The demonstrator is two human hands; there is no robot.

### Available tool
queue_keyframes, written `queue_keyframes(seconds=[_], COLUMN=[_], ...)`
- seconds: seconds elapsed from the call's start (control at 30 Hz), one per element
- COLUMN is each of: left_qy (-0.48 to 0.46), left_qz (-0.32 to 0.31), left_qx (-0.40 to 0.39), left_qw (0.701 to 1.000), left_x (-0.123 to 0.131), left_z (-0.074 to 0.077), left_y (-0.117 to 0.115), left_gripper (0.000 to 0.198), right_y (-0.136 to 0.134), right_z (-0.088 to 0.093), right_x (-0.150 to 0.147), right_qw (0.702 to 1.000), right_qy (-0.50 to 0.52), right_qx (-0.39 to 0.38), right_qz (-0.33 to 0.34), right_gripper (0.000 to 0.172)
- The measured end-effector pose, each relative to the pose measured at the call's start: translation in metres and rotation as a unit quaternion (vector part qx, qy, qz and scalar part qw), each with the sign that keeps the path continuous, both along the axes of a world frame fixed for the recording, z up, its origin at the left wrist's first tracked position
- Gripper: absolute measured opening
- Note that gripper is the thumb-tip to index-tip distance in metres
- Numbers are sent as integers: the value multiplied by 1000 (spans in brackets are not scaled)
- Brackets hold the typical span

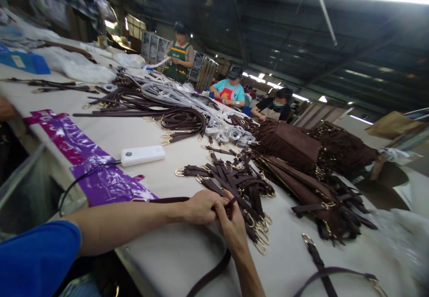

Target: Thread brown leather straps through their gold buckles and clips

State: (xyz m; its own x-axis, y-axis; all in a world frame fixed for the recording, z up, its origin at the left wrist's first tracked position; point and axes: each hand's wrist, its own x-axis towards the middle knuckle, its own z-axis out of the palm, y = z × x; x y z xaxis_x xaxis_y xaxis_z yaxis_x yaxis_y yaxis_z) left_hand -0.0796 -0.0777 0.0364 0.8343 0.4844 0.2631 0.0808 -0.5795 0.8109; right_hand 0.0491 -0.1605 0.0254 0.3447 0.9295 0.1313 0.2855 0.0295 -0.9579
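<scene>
Down to the near side of the table (124, 131), pinching a brown strap (214, 272) with left hand (201, 206) and right hand (234, 225) together! Closed on the strap from both sides, almost knuckle to knuckle; probably held so tight together to steady a short stretch for fine handling. Impossible to make out the pinched part, hidden in the grip.

Now for direction: running roughly level to the left, just beyond the left forearm (134, 223), towards a gold clip (139, 200), apparently at the strap's end. Then dropping from the hands in a slack curve, bending down and leftward out of view. No single straight axis, then; seemingly left loose for easy turning.

Just past the hands, on to a heap of short straps (231, 176), likely kept there for easy reach!
</scene>
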Motion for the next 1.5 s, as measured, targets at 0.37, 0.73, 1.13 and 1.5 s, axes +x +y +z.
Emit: queue_keyframes(seconds=[0.37, 0.73, 1.13, 1.5], left_qy=[20, 7, 55, 74], left_qz=[7, -76, -82, -31], left_qx=[-66, -557, -383, -110], left_qw=[998, 827, 919, 991], left_x=[4, -3, -3, -4], left_z=[-2, 7, 3, 1], left_y=[-5, 7, -2, 3], left_gripper=[40, 57, 13, 8], right_y=[-4, -15, -17, -17], right_z=[8, 16, 24, 16], right_x=[26, 59, 51, 35], right_qw=[993, 926, 940, 960], right_qy=[-25, 368, 333, 251], right_qx=[-60, 1, -4, -117], right_qz=[-103, -79, -70, -36], right_gripper=[51, 51, 48, 47])
